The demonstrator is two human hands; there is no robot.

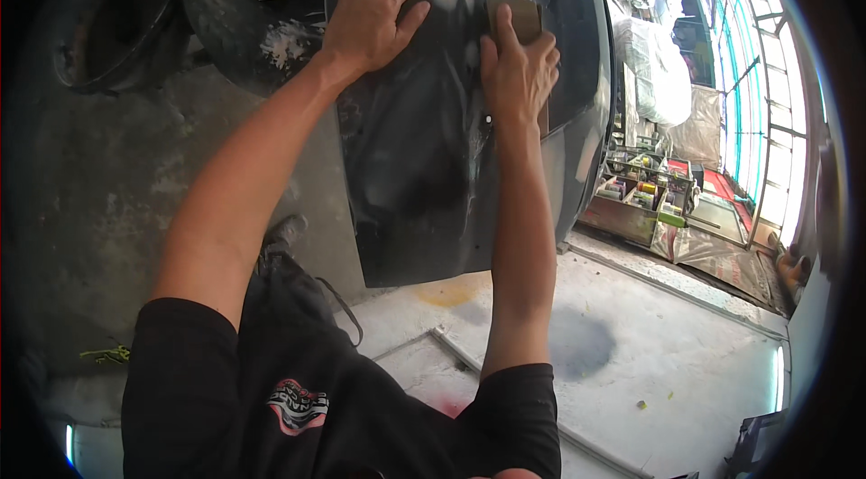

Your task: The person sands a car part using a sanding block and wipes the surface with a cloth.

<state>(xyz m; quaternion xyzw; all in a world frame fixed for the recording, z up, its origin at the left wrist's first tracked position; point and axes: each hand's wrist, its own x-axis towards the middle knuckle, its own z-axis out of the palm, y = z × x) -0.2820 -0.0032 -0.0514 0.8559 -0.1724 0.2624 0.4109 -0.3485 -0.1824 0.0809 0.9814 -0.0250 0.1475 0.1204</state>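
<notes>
In front of me is a large dark grey car body panel (pixel 406 172), with lighter, scuffed patches and a long crease. My left hand (pixel 372 21) lies flat on its upper left part, fingers spread, holding nothing. My right hand (pixel 521 78) presses a brownish, flat-faced sanding block (pixel 518 21) to the panel's upper right, with the index finger stretched along the block. The block's underside is hidden against the surface. A small bright hole or spot shows in the panel just left of my right wrist.
At upper left are a scuffed dark curved part (pixel 236 39) and a dark round drum-like shell (pixel 126 19). A cart (pixel 636 208) with bottles and tools stands at right, below a white plastic-wrapped object (pixel 658 73). My shoe (pixel 287 235) is left of the panel.
</notes>
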